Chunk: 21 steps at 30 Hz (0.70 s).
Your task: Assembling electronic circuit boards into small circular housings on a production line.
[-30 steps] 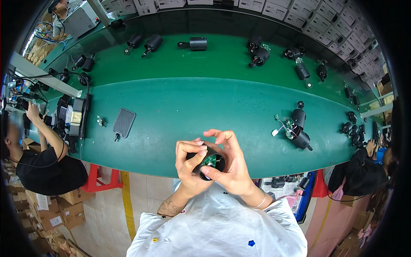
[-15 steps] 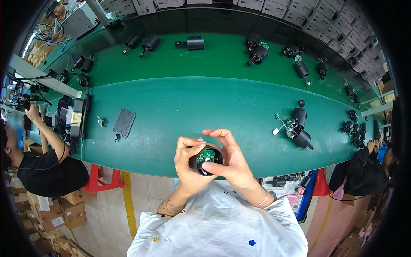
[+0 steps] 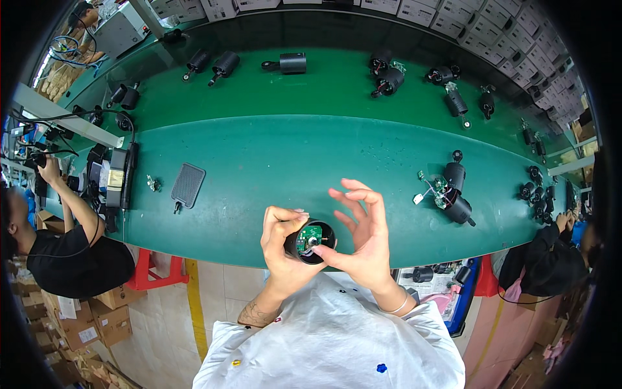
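My left hand is wrapped round a black cylindrical housing, held open end up at the table's near edge. Inside it sits a green circuit board with a small round part on it. The thumb of my right hand reaches to the mouth of the housing, by the board. Its other fingers are spread in the air, away from the housing. Whether the thumb tip touches the board or only the rim, I cannot tell.
On the green table lie a grey flat plate, a small circuit board and black housings with wires. More housings line the back strip. One person works at left, another at right.
My right hand's fingers have lifted off the housing and spread apart to the right. The thumb has drawn back from the board toward the rim. My left hand still holds the housing.
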Motion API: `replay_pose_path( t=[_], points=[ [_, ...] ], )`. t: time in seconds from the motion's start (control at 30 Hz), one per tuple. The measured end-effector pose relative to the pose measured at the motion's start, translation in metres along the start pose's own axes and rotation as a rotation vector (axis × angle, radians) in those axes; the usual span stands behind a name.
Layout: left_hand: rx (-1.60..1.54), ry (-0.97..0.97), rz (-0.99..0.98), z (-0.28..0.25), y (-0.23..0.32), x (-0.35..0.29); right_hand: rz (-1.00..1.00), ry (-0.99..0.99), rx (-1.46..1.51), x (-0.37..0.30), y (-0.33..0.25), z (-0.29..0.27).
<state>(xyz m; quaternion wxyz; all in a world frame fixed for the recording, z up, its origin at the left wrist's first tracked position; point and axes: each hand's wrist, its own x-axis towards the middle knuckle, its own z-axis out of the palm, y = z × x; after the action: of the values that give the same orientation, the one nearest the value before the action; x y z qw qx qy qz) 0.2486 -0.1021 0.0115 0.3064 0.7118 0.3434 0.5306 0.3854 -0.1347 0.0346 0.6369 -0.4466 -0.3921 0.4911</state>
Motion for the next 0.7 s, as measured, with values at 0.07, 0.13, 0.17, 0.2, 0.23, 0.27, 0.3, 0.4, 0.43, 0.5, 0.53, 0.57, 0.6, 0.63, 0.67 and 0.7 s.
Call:
replay_pose_path(
  t=[0.07,0.13,0.17,0.2,0.23,0.27,0.3,0.4,0.43,0.5,0.53,0.57,0.6,0.63,0.67,0.7],
  points=[
    [0.047,0.012,0.004,0.0,0.002,0.001,-0.139,0.031,-0.138,-0.002,0.003,0.0],
    [0.094,0.023,0.009,0.0,0.003,0.001,-0.279,0.063,-0.277,-0.003,0.006,0.0],
    [0.094,0.023,0.01,0.001,0.003,0.001,-0.28,0.063,-0.278,-0.003,0.007,0.0],
    [0.153,0.04,0.042,0.002,0.003,0.001,-0.244,0.059,-0.263,-0.002,0.007,0.001],
    [0.214,0.057,0.075,0.003,0.003,0.001,-0.208,0.057,-0.248,-0.002,0.008,0.001],
    [0.274,0.075,0.109,0.004,0.003,0.002,-0.174,0.054,-0.233,-0.001,0.008,0.001],
    [0.334,0.092,0.144,0.005,0.003,0.003,-0.141,0.051,-0.217,0.0,0.008,0.001],
    [0.314,0.047,0.132,0.005,0.001,0.003,-0.119,0.036,-0.241,0.001,0.009,0.0],
    [0.303,0.023,0.124,0.005,0.0,0.004,-0.106,0.031,-0.253,0.001,0.009,-0.003],
    [0.296,-0.013,0.123,0.003,-0.002,0.008,-0.132,0.006,-0.144,0.001,-0.001,-0.007],
    [0.302,-0.022,0.13,0.001,-0.003,0.011,-0.219,-0.032,0.033,-0.003,-0.009,-0.012],
    [0.339,0.001,0.139,-0.002,-0.007,0.014,-0.359,0.065,0.163,-0.011,-0.031,-0.008],
    [0.371,-0.011,0.106,-0.006,-0.013,0.018,-0.622,-0.142,0.346,-0.01,-0.042,-0.03],
    [0.382,-0.035,0.075,-0.005,-0.017,0.026,-0.633,-0.156,0.363,-0.021,-0.061,-0.039],
    [0.374,-0.064,0.07,0.0,-0.022,0.037,-0.978,-0.132,0.365,-0.046,-0.081,-0.049],
    [0.389,-0.078,0.06,0.002,-0.033,0.046,-1.316,-0.112,0.385,-0.069,-0.092,-0.057]
  ],
)
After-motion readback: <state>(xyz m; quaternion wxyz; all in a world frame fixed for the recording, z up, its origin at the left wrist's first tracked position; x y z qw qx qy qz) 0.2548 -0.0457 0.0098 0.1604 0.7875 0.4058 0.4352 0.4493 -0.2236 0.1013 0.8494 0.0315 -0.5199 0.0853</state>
